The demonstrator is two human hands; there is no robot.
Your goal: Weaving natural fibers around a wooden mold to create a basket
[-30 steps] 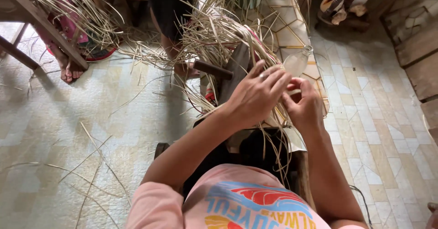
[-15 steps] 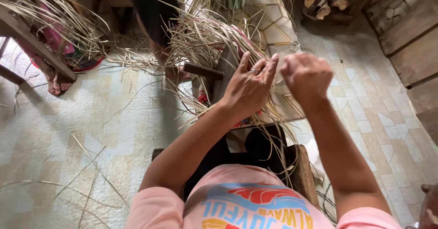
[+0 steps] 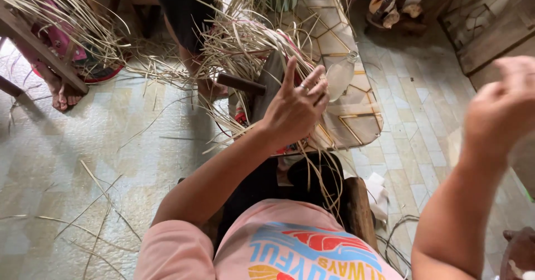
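Head view, looking down over a pink printed shirt [image 3: 290, 246]. The left hand [image 3: 295, 110] is seen raised in front of the body with its back toward the camera; the fingers are held loosely together and curled, the index finger lifted, and a ring is worn on one finger. Thin dried straw strands [image 3: 245, 46] are gathered under its palm and fingertips, and it cannot be told exactly how many are pinched. The strands fan out from the hand upward and to the left, over a dark wooden handle [image 3: 241, 83] that projects just beside the wrist. The right hand [image 3: 504, 110] is held well apart at the right edge, blurred and closed into a loose fist; whether a strand is gripped in it cannot be told.

Behind the left hand a low desk [image 3: 356, 112] with a pale, gold-lined patterned top is shown. Loose strands are scattered over the tiled floor [image 3: 83, 146]. At the upper left, the bare feet [image 3: 61, 93] of another person are seen beside a slanted wooden beam [image 3: 39, 46]; a second person's leg [image 3: 192, 40] stands near the straw heap.
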